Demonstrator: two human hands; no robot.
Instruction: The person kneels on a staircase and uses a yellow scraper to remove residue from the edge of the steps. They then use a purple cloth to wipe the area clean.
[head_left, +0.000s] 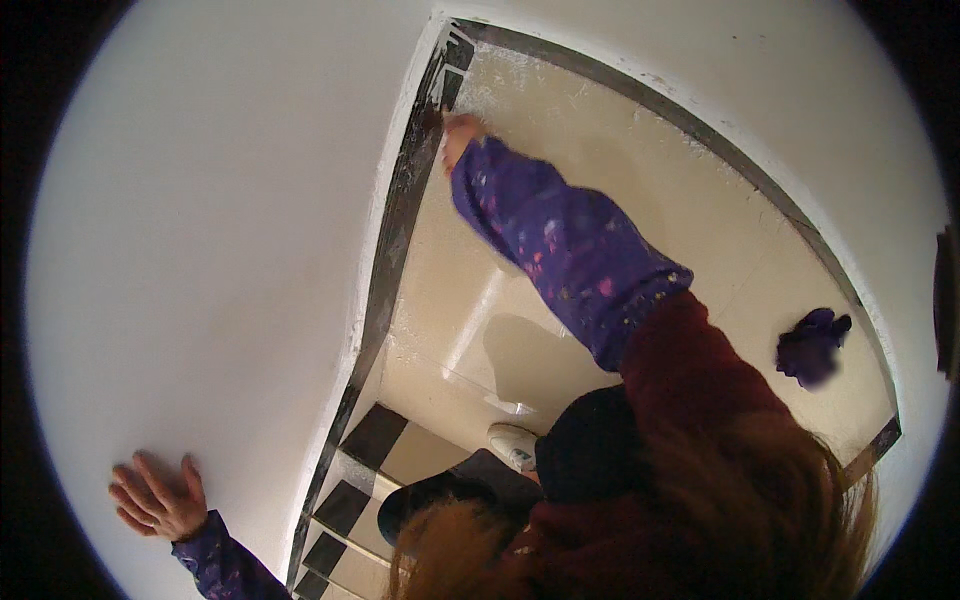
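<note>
My left hand (159, 499) rests flat against the white wall (202, 262) at the lower left, its fingers spread and holding nothing. My right hand (461, 141) is far forward, low beside the dark skirting (401, 217) at the wall's foot. Its fingers are closed around a small brush-like tool (433, 120), mostly hidden and blurred, whose brown end touches or nearly touches the skirting. White smears mark the black tiles (459, 52) in the corner beyond it. A paint-spotted purple sleeve (559, 240) covers my right forearm.
Beige floor (555, 120) with white residue lies between two walls. Another dark skirting strip (660, 97) curves along the right wall. A crumpled dark purple cloth (811, 349) lies on the right. Black floor tiles (375, 435) and my pale shoe (512, 444) are below.
</note>
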